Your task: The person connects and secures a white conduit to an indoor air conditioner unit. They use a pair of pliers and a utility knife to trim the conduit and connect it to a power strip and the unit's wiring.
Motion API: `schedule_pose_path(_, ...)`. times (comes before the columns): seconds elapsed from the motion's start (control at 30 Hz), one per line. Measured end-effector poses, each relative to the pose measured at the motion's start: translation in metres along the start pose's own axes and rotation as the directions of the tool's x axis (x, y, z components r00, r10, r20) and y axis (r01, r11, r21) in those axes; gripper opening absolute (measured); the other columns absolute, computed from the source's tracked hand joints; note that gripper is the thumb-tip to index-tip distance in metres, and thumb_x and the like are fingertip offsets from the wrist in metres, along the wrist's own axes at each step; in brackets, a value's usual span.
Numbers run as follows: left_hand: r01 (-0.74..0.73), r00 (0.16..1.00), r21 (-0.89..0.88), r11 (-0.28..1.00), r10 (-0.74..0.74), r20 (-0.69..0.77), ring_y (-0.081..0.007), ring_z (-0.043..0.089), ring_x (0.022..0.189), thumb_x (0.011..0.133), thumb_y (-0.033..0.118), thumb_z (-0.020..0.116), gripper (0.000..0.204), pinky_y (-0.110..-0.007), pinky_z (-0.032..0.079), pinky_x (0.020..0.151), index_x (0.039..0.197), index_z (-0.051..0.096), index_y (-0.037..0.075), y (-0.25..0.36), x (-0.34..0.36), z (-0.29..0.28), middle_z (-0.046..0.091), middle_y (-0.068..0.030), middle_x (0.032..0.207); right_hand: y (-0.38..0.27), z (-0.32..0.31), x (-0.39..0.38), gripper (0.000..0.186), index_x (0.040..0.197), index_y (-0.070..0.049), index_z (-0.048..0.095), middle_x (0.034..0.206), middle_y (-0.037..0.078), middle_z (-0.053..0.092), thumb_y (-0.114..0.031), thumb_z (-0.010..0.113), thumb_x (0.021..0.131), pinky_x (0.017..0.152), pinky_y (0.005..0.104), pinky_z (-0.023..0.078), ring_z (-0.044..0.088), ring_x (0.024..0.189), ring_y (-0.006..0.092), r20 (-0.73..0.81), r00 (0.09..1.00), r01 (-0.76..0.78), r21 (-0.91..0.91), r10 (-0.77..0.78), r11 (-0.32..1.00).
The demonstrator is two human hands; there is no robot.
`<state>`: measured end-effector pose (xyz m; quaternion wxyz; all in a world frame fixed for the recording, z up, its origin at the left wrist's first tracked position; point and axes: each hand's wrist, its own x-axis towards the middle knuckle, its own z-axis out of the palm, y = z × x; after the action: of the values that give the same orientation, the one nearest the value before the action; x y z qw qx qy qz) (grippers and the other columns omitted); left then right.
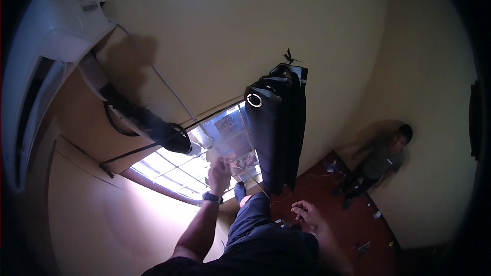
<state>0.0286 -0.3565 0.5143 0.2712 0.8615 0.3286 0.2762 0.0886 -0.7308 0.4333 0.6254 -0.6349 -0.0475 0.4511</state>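
Note:
My left hand, with a dark watch on its wrist, is raised in front of the bright barred window. Its fingers are closed; glare hides what they hold, if anything. Just beyond it ends a thick pipe bundle wrapped in black, with a white end piece. My right hand hangs low at my right side, over the red floor, its fingers loosely bent and apart, with nothing visible in them.
A white wall air conditioner is at the upper left, and a thin white conduit crosses the wall. A dark eyelet curtain hangs beside the window. Another person stands on the red floor; pliers-like tools lie there.

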Motion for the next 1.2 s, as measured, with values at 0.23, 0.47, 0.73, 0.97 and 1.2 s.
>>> schedule_pose_path(0.23, 0.049, 0.987, -0.067, 0.997, -0.059, -0.151, -0.0330, 0.066, 0.080, 0.097, 0.038, 0.065, 0.038, -0.043, 0.052, 0.074, 0.113, 0.063, 0.003, -0.031, 0.080, -0.007, 0.066, -0.0150, 0.084, -0.026, 0.022, 0.010, 0.026, 0.118, -0.012, 0.067, 0.089, 0.000, 0.063, -0.024, 0.072, 0.096, 0.064, 0.0237, 0.046, 0.057, 0.076, 0.0072, 0.042, 0.999, -0.002, -0.140, 0.008, 0.990)
schedule_pose_path(0.47, 0.015, 0.992, -0.254, 0.967, 0.017, 0.121, -0.0254, 0.064, 0.071, 0.105, 0.045, 0.052, 0.047, -0.041, 0.048, 0.064, 0.093, 0.070, 0.002, -0.004, 0.019, 0.028, 0.065, -0.0114, 0.073, -0.057, 0.018, 0.018, 0.035, 0.121, -0.010, 0.053, 0.103, 0.005, 0.053, -0.007, 0.064, 0.088, 0.083, 0.0303, 0.048, 0.055, 0.095, 0.0141, 0.115, 0.952, 0.273, 0.094, -0.283, 0.957)
schedule_pose_path(0.73, 0.534, 0.836, -0.705, 0.466, -0.165, 0.524, -0.0050, 0.048, 0.061, 0.107, 0.040, 0.054, 0.041, -0.023, 0.035, 0.050, 0.099, 0.070, 0.003, 0.072, -0.040, -0.032, 0.055, 0.0043, 0.073, -0.194, 0.031, 0.012, 0.033, 0.123, -0.005, 0.047, 0.098, 0.008, 0.054, -0.025, 0.062, 0.102, 0.068, 0.0301, 0.054, 0.065, 0.086, 0.0167, 0.040, 0.841, 0.541, -0.017, -0.540, 0.841)
schedule_pose_path(0.97, 0.524, 0.823, -0.722, 0.453, -0.050, 0.566, -0.0029, 0.040, 0.057, 0.107, 0.040, 0.052, 0.038, -0.021, 0.031, 0.050, 0.104, 0.070, 0.007, 0.077, -0.051, -0.037, 0.050, 0.0064, 0.073, -0.133, 0.044, 0.013, 0.030, 0.114, -0.003, 0.057, 0.101, 0.009, 0.060, -0.031, 0.050, 0.106, 0.065, 0.0298, 0.054, 0.066, 0.075, 0.0178, 0.079, 0.942, 0.306, 0.203, -0.327, 0.930)
schedule_pose_path(1.2, 0.451, 0.842, -0.721, 0.526, 0.017, 0.539, -0.0036, 0.036, 0.056, 0.108, 0.044, 0.051, 0.042, -0.023, 0.028, 0.051, 0.106, 0.066, 0.004, 0.089, -0.034, -0.037, 0.042, 0.0065, 0.066, -0.080, 0.052, 0.001, 0.014, 0.101, -0.009, 0.054, 0.086, 0.003, 0.058, -0.023, 0.057, 0.103, 0.061, 0.0254, 0.046, 0.057, 0.072, 0.0112, 0.174, 0.964, 0.136, 0.316, -0.198, 0.939)
